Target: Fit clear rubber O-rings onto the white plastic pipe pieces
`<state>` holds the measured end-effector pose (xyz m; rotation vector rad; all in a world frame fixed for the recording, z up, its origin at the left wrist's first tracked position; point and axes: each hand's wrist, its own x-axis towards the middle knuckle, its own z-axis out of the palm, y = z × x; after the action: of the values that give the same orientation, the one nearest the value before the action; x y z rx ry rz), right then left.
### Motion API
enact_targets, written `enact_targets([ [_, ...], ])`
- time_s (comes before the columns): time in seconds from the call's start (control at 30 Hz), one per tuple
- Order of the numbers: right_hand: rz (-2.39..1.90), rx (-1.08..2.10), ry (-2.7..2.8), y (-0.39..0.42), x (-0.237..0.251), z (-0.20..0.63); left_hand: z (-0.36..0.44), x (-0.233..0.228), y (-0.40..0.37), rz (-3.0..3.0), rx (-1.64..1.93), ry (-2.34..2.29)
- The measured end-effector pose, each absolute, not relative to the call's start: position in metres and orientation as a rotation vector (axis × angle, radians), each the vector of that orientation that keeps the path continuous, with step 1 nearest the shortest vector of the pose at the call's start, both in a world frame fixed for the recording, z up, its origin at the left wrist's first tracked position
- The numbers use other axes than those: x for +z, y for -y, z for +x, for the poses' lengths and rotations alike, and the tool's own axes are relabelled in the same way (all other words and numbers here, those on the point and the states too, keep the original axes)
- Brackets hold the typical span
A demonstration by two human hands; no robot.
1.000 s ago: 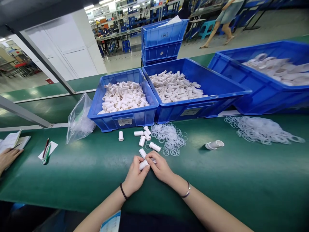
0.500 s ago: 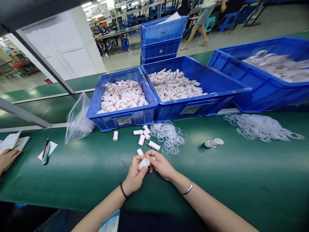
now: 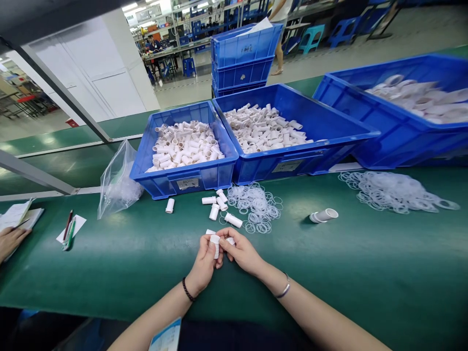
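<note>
My left hand (image 3: 204, 261) is closed around a white plastic pipe fitting (image 3: 215, 246), which stands nearly upright in its fingers. My right hand (image 3: 243, 251) has its fingertips pinched against that fitting's side. A second white fitting (image 3: 230, 241) shows between the right hand's fingers, mostly covered. Just behind the hands lies another fitting (image 3: 210, 232), partly hidden. Several loose fittings (image 3: 214, 211) rest farther back, beside a pile of clear rings (image 3: 258, 204). Whether a ring is in my fingers I cannot make out.
Blue bins of white fittings (image 3: 186, 184) (image 3: 292, 165) line the back of the green table (image 3: 146, 273). A larger grey-white pipe piece (image 3: 323, 215), more rings (image 3: 395, 191) and a plastic bag (image 3: 120, 183) lie around. A co-worker's hand (image 3: 12, 241) rests at far left.
The fitting in my left hand has turned from tilted toward me to nearly upright. A lone fitting on the left has shifted slightly left. A person behind has walked behind the stacked crates.
</note>
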<state>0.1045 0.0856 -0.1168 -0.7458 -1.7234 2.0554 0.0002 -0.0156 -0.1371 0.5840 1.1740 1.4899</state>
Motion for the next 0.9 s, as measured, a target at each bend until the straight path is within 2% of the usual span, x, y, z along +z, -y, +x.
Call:
enact_targets([
  [0.33,-0.726,2.065,1.394,-0.091,-0.123,0.11,0.0,-0.13,0.015,0.442,1.386,-1.076],
  [0.57,-0.578,1.75,1.55,-0.082,-0.117,0.109,0.001,-0.131,0.018,0.719,1.252,-1.11],
  [0.8,-0.347,1.416,1.99,-0.084,-0.111,0.117,0.001,-0.127,0.017,0.707,1.39,-1.086],
  [0.9,-0.254,1.108,2.058,-0.083,-0.114,0.122,0.0,-0.119,0.017,0.535,1.509,-1.081],
])
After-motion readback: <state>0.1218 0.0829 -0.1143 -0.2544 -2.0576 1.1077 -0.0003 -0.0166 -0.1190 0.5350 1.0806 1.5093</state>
